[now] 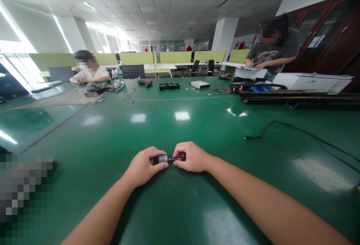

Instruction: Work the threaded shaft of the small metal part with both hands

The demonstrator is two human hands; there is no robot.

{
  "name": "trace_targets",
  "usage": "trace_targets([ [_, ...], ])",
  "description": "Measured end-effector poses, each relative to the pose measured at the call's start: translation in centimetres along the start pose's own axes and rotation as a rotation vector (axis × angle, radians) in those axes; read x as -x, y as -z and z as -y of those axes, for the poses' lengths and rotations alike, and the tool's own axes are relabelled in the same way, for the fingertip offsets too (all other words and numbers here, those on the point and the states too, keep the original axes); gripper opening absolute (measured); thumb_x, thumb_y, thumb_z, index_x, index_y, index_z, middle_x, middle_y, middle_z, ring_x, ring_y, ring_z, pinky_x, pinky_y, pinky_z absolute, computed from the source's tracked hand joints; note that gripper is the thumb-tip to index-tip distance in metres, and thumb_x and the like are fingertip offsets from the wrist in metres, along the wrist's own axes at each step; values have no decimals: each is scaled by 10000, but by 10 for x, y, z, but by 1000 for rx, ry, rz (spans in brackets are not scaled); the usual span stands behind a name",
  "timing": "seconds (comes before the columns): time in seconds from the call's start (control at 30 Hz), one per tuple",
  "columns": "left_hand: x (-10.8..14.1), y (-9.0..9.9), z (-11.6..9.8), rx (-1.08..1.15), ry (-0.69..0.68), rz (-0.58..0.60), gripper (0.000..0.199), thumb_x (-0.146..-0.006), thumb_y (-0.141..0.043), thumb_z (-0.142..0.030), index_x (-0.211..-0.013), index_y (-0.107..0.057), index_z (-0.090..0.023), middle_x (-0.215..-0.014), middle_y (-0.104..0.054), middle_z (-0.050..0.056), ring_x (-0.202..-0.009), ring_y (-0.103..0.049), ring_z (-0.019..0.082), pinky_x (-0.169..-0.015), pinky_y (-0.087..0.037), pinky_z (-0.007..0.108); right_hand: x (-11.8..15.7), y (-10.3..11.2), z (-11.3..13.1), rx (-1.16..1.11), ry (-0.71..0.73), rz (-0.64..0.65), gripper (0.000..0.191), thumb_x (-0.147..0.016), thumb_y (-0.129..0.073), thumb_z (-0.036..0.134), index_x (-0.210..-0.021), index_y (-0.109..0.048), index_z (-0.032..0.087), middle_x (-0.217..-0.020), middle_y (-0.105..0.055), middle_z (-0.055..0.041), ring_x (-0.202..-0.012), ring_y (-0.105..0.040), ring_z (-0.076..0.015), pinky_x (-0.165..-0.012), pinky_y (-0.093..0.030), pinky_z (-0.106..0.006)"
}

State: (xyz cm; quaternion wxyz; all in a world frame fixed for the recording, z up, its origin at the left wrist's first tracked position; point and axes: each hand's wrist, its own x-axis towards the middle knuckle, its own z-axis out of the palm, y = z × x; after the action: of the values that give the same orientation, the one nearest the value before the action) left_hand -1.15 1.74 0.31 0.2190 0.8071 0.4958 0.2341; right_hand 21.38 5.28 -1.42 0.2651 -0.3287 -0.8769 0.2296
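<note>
Low in the middle of the head view, both hands meet around a small cylindrical part (162, 159), silver-grey and black, with a thin dark shaft (170, 159) extending to the right. It lies roughly level, close above or on the green table (135, 136); I cannot tell which. My left hand (144, 166) is closed around the thick grey end, thumb below and fingers above. The fingertips of my right hand (192, 157) pinch the thin end of the shaft. My fingers hide both ends of the part, so its exact kind does not show.
A black cable (277, 122) crosses the table at right. Farther back are a black slotted block (169, 86), a white box-shaped device (200, 84) and a beige cable (128, 96). Long black rails (264, 98) lie back right. Two other people are across the table, left and right.
</note>
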Motion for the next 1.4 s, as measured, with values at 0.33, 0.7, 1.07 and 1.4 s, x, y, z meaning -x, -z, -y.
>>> trace_targets([
  [0.33, 1, 0, -1, -7, 5, 5, 248, -817, -697, -371, -1029, -734, -247, -877, -663, 9, -742, -569, 160, -677, -414, 248, 1, 0, 0, 15, 7, -5, 62, -692, -702, 160, -746, -673, 153, -682, -600, 7, -609, -529, -110, -580, -386, -219],
  [0.7, 1, -1, 0, 2, 1, -4, 240, -809, -713, -359, -1024, -737, -256, -863, -658, -2, -727, -559, 148, -663, -404, 237, 1, 2, 2, 4, -13, 10, 56, -691, -695, 156, -739, -667, 154, -677, -596, 6, -593, -513, -109, -568, -379, -223],
  [1.07, 0, -1, 0, -11, 11, 4, 253, -814, -698, -374, -1036, -734, -259, -869, -658, 1, -721, -556, 153, -663, -404, 243, 2, 3, -3, 14, 7, 8, 63, -690, -707, 160, -729, -658, 154, -685, -597, 6, -606, -521, -110, -582, -390, -224],
  [1.4, 1, 0, 0, -3, 13, 0, 247, -814, -697, -390, -1024, -734, -264, -850, -646, -4, -712, -555, 154, -662, -409, 250, 3, 10, -8, -2, 2, 22, 53, -684, -706, 155, -706, -658, 151, -675, -598, 2, -599, -519, -112, -571, -390, -223],
])
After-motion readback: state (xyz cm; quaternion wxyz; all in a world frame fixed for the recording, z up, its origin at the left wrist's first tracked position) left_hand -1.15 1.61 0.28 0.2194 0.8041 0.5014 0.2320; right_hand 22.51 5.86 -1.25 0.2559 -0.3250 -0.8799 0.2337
